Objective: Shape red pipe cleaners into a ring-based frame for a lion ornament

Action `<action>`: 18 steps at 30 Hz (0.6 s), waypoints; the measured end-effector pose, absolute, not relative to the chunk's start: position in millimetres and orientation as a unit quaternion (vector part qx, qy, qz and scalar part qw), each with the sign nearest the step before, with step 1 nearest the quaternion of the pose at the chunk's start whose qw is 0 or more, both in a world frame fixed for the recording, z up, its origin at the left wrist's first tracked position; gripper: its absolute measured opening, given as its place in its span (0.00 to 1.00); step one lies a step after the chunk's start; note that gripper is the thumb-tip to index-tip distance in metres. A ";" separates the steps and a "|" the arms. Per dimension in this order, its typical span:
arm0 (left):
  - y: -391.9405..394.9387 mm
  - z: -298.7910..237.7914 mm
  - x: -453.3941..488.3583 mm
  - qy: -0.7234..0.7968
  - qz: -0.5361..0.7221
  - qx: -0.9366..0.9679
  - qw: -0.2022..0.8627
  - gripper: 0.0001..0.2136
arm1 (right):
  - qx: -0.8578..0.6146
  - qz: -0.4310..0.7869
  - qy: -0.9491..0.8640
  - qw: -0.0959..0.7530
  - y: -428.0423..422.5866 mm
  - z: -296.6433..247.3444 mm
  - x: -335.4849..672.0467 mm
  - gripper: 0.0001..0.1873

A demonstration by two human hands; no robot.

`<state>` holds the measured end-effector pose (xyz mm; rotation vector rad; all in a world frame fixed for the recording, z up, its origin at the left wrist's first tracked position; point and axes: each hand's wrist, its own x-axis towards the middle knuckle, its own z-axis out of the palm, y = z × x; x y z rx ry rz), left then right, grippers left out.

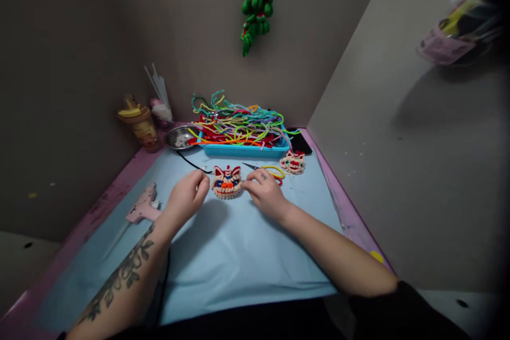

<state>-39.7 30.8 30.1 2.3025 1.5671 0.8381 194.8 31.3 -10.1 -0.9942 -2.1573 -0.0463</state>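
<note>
A pipe-cleaner lion head point(227, 185), cream with red ears, blue eyes and an orange nose, is at the middle of the work area. My right hand point(265, 191) has its thumb and fingers closed at the lion head's right edge. Just left of it is my left hand point(187, 196), its fingers curled together; what they hold, if anything, is hidden. A black pipe cleaner point(189, 162) runs behind the left hand toward the lion head. Scissors point(273, 171) with yellow and red handles lie partly behind my right hand.
Behind stands a blue tray point(247, 151) heaped with coloured pipe cleaners, beside a metal bowl point(181, 137). A second lion head point(294, 162) lies at right, near a dark flat object point(302, 142). A pink glue gun point(143, 206) and a cup point(143, 127) are at left.
</note>
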 end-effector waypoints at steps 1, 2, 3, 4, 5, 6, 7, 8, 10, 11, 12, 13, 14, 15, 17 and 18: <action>37.9 26.1 -44.5 0.568 0.258 0.778 0.077 0.11 | -0.393 -0.032 -0.842 0.368 39.7 -12.5 191.7 0.10; 43.5 20.9 -48.6 0.593 0.243 0.766 0.042 0.10 | -0.397 -0.043 -0.842 0.363 47.0 -15.5 188.4 0.10; 47.6 15.0 -52.0 0.603 0.245 0.759 0.012 0.07 | -0.400 -0.054 -0.842 0.357 52.8 -18.6 185.2 0.10; 50.2 9.1 -54.6 0.604 0.255 0.755 -0.005 0.08 | -0.402 -0.064 -0.843 0.353 57.1 -21.8 182.3 0.09; 51.2 3.8 -56.3 0.594 0.254 0.763 -0.011 0.11 | -0.403 -0.073 -0.844 0.347 59.9 -24.6 179.7 0.09; 51.0 -0.7 -56.9 0.581 0.254 0.773 -0.013 0.12 | -0.402 -0.081 -0.846 0.341 61.5 -27.1 177.7 0.09; 49.9 -4.0 -56.4 0.562 0.254 0.787 -0.011 0.13 | -0.401 -0.087 -0.848 0.335 62.3 -29.2 176.3 0.09; 48.3 -6.2 -54.7 0.537 0.250 0.805 -0.009 0.12 | -0.400 -0.092 -0.850 0.329 62.6 -31.1 175.5 0.09; 44.6 -8.2 -48.5 0.481 0.239 0.843 -0.009 0.14 | -0.399 -0.099 -0.853 0.322 63.4 -34.3 175.1 0.09; 43.1 -8.7 -44.3 0.454 0.228 0.861 -0.013 0.15 | -0.399 -0.101 -0.853 0.321 64.1 -35.9 175.1 0.09; 41.9 -9.2 -40.0 0.434 0.212 0.875 -0.020 0.17 | -0.399 -0.103 -0.853 0.320 65.0 -37.4 175.1 0.08; 41.2 -9.9 -35.9 0.422 0.194 0.885 -0.029 0.20 | -0.398 -0.104 -0.854 0.319 66.0 -38.7 174.9 0.08; 40.8 -10.7 -32.3 0.417 0.178 0.890 -0.038 0.22 | -0.396 -0.103 -0.855 0.319 66.8 -39.7 174.4 0.08; 40.8 -11.8 -29.5 0.417 0.164 0.893 -0.046 0.25 | -0.394 -0.099 -0.856 0.319 67.3 -39.9 173.7 0.08; 41.0 -13.7 -26.5 0.422 0.147 0.893 -0.055 0.27 | -0.395 -0.080 -0.853 0.331 66.0 -36.7 172.9 0.07; 41.0 -14.2 -26.3 0.424 0.145 0.892 -0.055 0.27 | -0.400 -0.063 -0.847 0.345 64.1 -32.7 173.7 0.06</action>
